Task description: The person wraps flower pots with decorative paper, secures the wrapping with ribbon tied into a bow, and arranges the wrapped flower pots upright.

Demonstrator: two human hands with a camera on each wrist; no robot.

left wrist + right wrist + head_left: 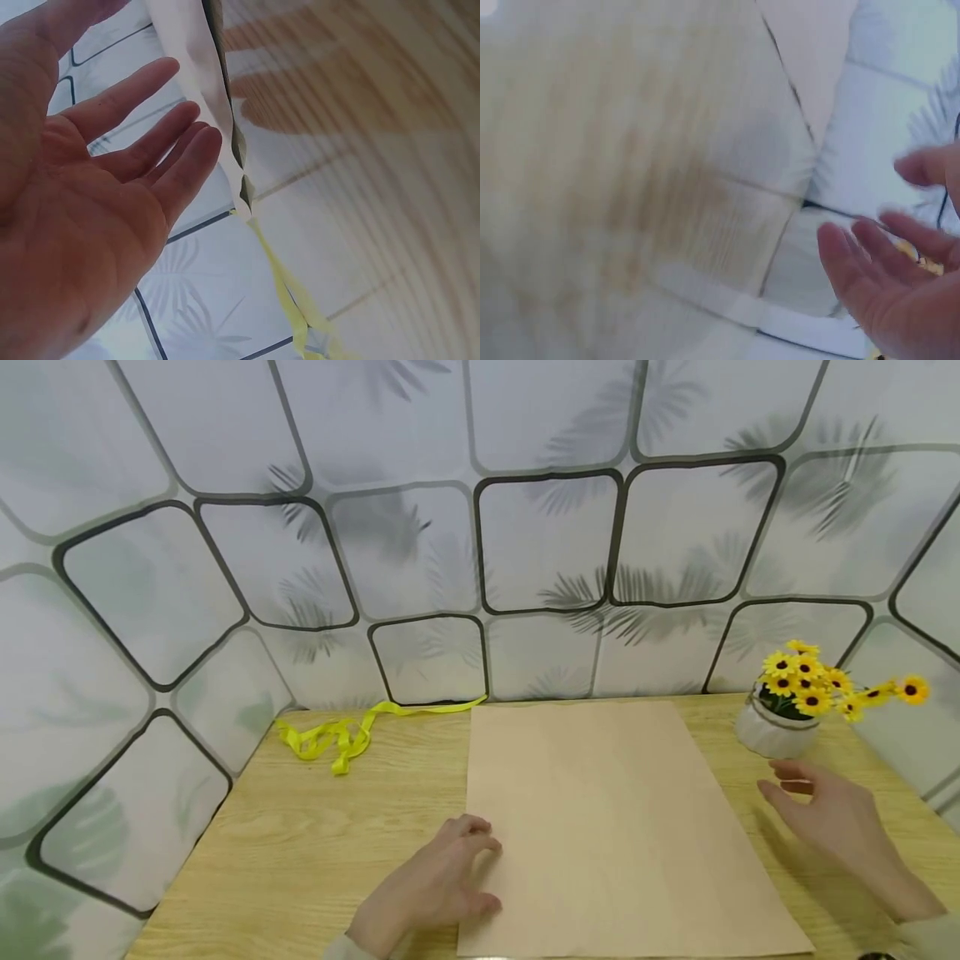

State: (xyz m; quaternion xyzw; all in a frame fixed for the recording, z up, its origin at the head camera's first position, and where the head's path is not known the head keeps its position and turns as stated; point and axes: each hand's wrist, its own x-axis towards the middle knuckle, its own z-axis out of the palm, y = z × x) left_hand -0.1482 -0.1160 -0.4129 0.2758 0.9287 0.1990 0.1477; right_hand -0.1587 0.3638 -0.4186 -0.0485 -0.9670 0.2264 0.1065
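Observation:
A large sheet of light brown paper (600, 827) lies flat on the wooden table. At its left edge is my left hand (442, 877), fingers loosely bent and thumb apart, with its fingertips over the paper's margin. The left wrist view shows that hand (97, 172) palm-side, holding nothing, beside the paper's slightly wavy edge (191, 52). My right hand (836, 814) hovers to the right of the sheet, fingers relaxed and bent, just in front of the flower pot. Nothing is in this hand (900, 285) in the right wrist view, which is blurred.
A crumpled yellow ribbon (363, 735) lies at the back left, one end reaching the paper's far corner. At the back right stands a white pot (772, 731) of yellow flowers (806, 677). Patterned cloth walls (551, 543) border the wooden table (300, 852) behind and at both sides.

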